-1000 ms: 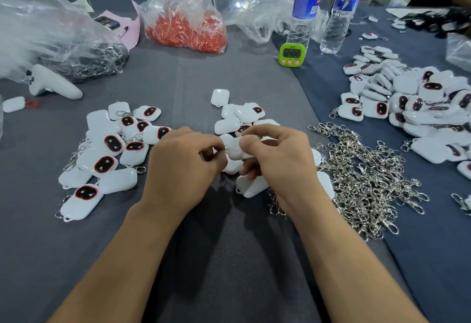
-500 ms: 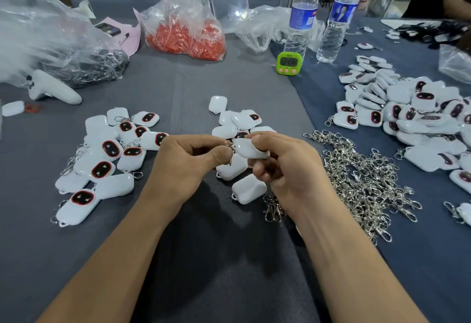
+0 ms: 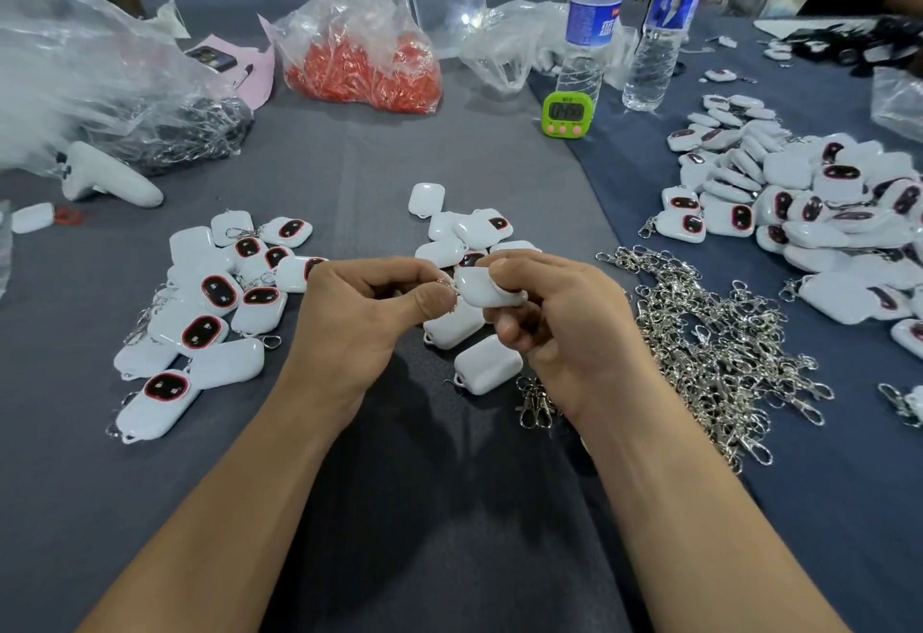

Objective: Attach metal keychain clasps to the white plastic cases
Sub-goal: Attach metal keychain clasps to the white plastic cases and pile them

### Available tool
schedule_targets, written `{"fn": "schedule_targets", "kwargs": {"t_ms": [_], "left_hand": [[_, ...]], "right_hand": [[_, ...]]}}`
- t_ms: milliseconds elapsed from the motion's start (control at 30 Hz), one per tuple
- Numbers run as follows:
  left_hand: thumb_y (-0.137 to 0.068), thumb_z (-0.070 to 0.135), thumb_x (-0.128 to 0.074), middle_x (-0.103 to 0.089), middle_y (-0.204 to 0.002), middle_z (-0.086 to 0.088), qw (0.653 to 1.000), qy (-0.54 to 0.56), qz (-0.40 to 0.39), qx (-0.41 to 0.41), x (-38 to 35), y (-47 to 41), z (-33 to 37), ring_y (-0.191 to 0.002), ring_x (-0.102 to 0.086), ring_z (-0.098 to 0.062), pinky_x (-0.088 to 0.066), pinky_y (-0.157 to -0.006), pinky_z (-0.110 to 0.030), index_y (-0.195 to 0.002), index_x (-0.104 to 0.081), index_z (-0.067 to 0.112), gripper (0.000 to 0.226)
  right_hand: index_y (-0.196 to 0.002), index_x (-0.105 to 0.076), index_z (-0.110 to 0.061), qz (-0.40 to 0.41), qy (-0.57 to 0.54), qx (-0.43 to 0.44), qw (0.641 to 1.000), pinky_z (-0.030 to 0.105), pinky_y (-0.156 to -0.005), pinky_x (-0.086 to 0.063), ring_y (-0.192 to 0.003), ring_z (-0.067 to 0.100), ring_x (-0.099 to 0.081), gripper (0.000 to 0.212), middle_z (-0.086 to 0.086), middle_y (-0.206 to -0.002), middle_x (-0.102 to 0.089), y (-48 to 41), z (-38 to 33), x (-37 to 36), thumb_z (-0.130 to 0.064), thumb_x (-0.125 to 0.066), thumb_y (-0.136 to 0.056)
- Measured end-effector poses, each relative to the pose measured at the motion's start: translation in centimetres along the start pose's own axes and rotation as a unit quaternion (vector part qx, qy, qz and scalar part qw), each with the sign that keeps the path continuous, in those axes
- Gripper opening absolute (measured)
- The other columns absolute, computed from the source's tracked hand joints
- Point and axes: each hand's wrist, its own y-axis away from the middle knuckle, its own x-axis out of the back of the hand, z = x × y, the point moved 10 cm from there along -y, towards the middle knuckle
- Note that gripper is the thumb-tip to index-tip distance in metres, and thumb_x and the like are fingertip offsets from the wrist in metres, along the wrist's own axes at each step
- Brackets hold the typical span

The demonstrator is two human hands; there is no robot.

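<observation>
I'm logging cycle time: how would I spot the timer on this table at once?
Start at the far side of the grey table, where two clear water bottles stand. At the foot of the left-hand bottle sits the timer. It is the only bright green thing there, squarish, with a dark display above pink buttons.

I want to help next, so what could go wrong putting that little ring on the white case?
The tiny clasp ring pinched in the left hand could slip and drop among the loose cases beneath. The white case in the right hand might twist, so the ring fails to hook on.
</observation>
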Motion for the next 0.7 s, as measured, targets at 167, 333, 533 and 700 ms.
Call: {"fn": "schedule_targets", "kwargs": {"t_ms": [167, 333, 533, 700], "left_hand": [[-0.071, 0.017, -0.089, -0.074, -0.074, -0.002, 0.992, -0.125, -0.017, 0.008, 0.0, -0.1, -0.4, -0.065, -0.056, -0.008, -0.048, -0.067, -0.023, -0.074, -0.080, 0.040, 0.025], [-0.072, 0.024, -0.087, -0.066, -0.072, 0.010, 0.937, -0.341, -0.013, -0.074, -0.1, 0.4, 1.0, -0.075, -0.060, -0.005, -0.041, -0.064, -0.012, -0.091, -0.071, 0.050, 0.036], [-0.076, 0.010, -0.082, -0.078, -0.084, -0.004, 0.996, -0.050, -0.039, 0.055, -0.1, 0.4, -0.7, -0.077, -0.069, -0.014, -0.056, -0.075, -0.029, -0.091, -0.083, 0.021, 0.018], [-0.076, 0.026, -0.073, -0.059, -0.069, -0.009, 0.988, 0.039, -0.071, 0.130, -0.7, 0.6, -2.3, -0.064, -0.046, -0.016, -0.040, -0.068, -0.029, -0.094, -0.081, 0.007, 0.027]], "right_hand": [[-0.084, -0.073, -0.004, 0.015, 0.026, 0.043, 0.999, 0.020, -0.040, -0.029, -0.036, 0.014, -0.045, 0.012, 0.007, -0.057, -0.059, 0.1, -0.9, 0.4, 0.002, -0.063, -0.087], [-0.083, -0.075, -0.007, 0.029, 0.096, 0.079, 0.992, 0.020, -0.041, -0.032, -0.040, 0.017, -0.047, 0.010, 0.013, -0.056, -0.055, 0.3, -1.0, 0.0, 0.001, -0.068, -0.084], [-0.097, -0.073, 0.002, 0.009, 0.039, 0.080, 0.996, 0.024, -0.042, -0.039, -0.042, 0.018, -0.051, 0.012, 0.021, -0.070, -0.062, 0.4, -1.0, -0.8, 0.004, -0.062, -0.091], [-0.098, -0.073, 0.000, 0.011, -0.018, 0.042, 0.999, 0.023, -0.042, -0.038, -0.043, 0.018, -0.050, 0.014, 0.016, -0.067, -0.059, 0.2, 0.1, -0.8, 0.001, -0.059, -0.095]]}}
